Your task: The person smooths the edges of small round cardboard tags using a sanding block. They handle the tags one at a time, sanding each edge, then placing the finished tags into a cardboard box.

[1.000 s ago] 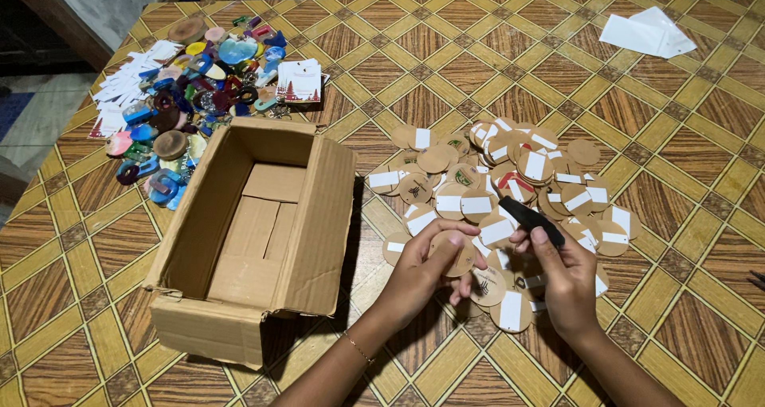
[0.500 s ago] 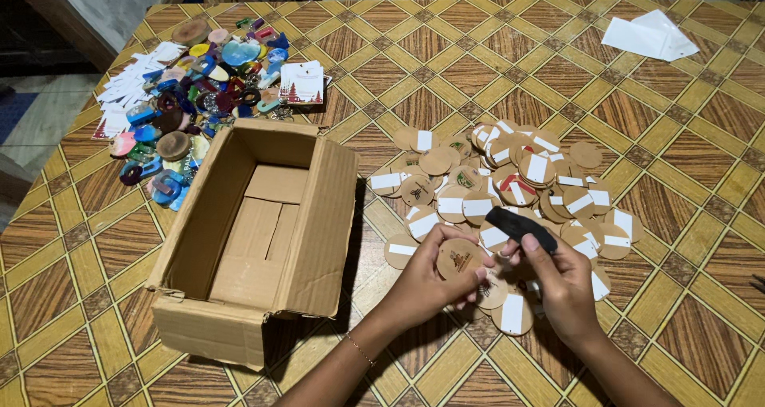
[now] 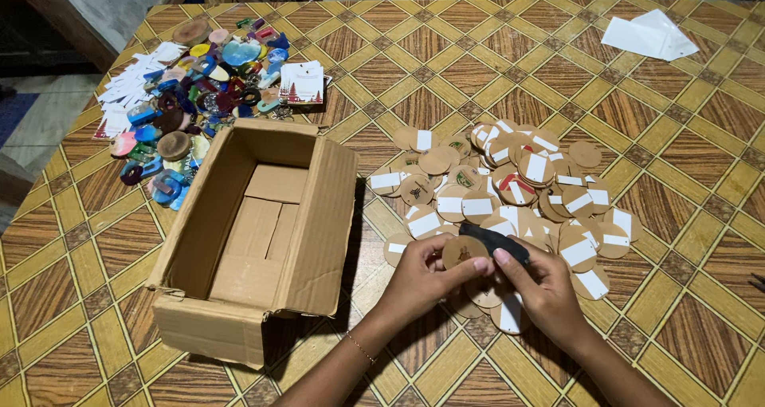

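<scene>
Head view, hands: left hand (image 3: 426, 273) pinches a round wooden disc (image 3: 464, 251); right hand (image 3: 542, 290) closed around a black tool (image 3: 494, 240) touching it.
Beside: open cardboard box (image 3: 263, 224).
Beyond: disc pile (image 3: 510, 188).
Far: colourful trinkets (image 3: 191, 112).

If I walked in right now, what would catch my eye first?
Probably the two hands near the bottom: the left hand pinches a round wooden disc while the right hand holds a black tool against it. Behind them sprawls a heap of discs, many with white labels. Left of it sits an open cardboard box, with colourful trinkets beyond.
</scene>
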